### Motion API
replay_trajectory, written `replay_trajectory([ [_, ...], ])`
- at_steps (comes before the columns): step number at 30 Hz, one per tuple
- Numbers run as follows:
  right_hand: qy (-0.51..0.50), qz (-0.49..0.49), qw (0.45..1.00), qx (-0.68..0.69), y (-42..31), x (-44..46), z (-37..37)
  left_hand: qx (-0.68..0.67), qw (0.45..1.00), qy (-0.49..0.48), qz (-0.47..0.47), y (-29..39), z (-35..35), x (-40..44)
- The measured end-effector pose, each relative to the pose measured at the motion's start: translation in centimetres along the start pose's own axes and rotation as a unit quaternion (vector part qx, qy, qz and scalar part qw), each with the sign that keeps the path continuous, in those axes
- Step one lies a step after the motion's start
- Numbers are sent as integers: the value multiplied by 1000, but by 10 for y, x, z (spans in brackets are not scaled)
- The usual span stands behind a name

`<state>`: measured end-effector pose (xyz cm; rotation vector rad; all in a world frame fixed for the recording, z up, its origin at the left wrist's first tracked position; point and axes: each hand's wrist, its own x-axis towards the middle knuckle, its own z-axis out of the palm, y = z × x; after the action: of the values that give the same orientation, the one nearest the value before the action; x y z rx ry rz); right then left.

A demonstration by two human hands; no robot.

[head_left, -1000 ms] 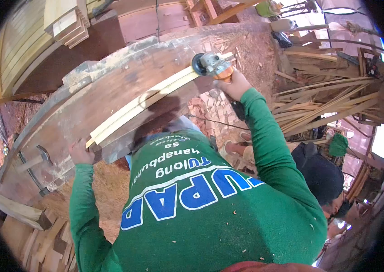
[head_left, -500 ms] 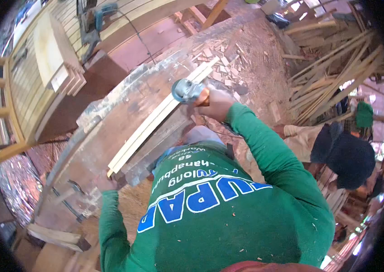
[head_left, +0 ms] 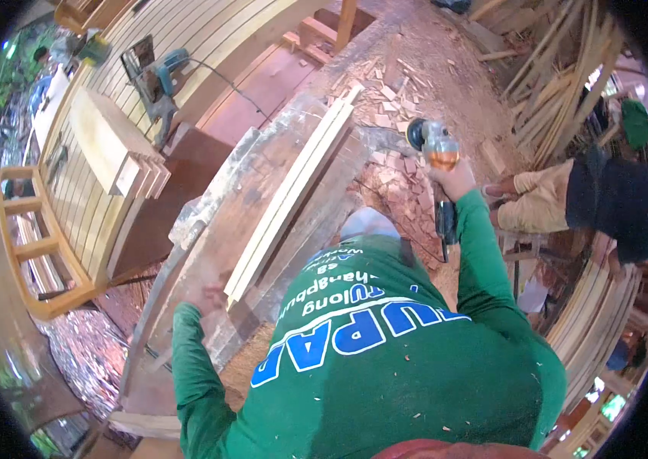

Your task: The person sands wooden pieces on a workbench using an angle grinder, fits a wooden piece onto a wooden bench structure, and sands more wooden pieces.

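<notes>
Two pale wood strips (head_left: pixel 293 191) lie side by side, lengthwise on a worn, dusty workbench (head_left: pixel 220 229). My right hand (head_left: pixel 455 180) is wrapped round an angle grinder (head_left: pixel 440 144), held out to the right of the strips. Its round disc faces left and touches no wood. Close to the strips' near end is my left hand (head_left: pixel 205 294), blurred, with its fingers loosely apart over the bench. It does not appear to grip the strips.
Left of the bench, a slatted wooden surface (head_left: pixel 209 46) carries stacked curved boards (head_left: pixel 109 141) and a blue corded power tool (head_left: pixel 167 73). Wood offcuts (head_left: pixel 404 180) litter the floor. Long timber pieces (head_left: pixel 561 69) lean at right, near another person (head_left: pixel 615 195).
My right hand has lifted the grinder off the strips and swung it right. My left hand has come away from the strips' near end. The view has shifted.
</notes>
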<state>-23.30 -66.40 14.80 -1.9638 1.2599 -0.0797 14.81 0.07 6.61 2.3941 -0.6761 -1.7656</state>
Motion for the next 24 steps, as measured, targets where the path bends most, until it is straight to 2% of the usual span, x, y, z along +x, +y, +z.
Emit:
replay_trajectory([
  [1,10,53,997,-52,17,-12,6,-74,995,46,37,51,-16,-1],
  [3,53,18,997,44,19,-51,20,-212,961,120,129,168,-52,-12],
  [4,75,-4,993,91,17,-66,24,-213,941,170,202,208,-53,4],
  [5,59,14,996,70,21,-78,25,-173,942,193,214,243,-49,32],
  [6,43,33,997,50,26,-89,26,-190,935,167,248,302,-46,24],
  [7,26,54,998,28,31,-99,26,-68,937,231,254,333,-34,50],
  [8,39,60,996,57,41,-109,30,52,921,291,255,358,-24,74],
  [10,62,71,990,110,63,-120,38,100,933,328,105,421,-22,67],
  [11,43,91,991,91,70,-124,33,123,931,342,27,440,-23,64],
  [14,67,89,991,71,103,-124,36,110,943,311,50,413,-43,95],
  [17,27,103,993,57,101,-117,22,30,963,198,180,358,-63,135],
  [20,-3,66,983,173,79,-95,15,-17,948,269,169,344,-46,136],
  [21,-40,78,992,92,62,-84,4,-124,951,216,181,345,-48,129],
  [23,-57,50,984,162,77,-52,17,-74,956,261,111,351,-47,123],
  [24,-64,35,978,196,80,-34,21,-6,947,305,100,350,-43,128],
])
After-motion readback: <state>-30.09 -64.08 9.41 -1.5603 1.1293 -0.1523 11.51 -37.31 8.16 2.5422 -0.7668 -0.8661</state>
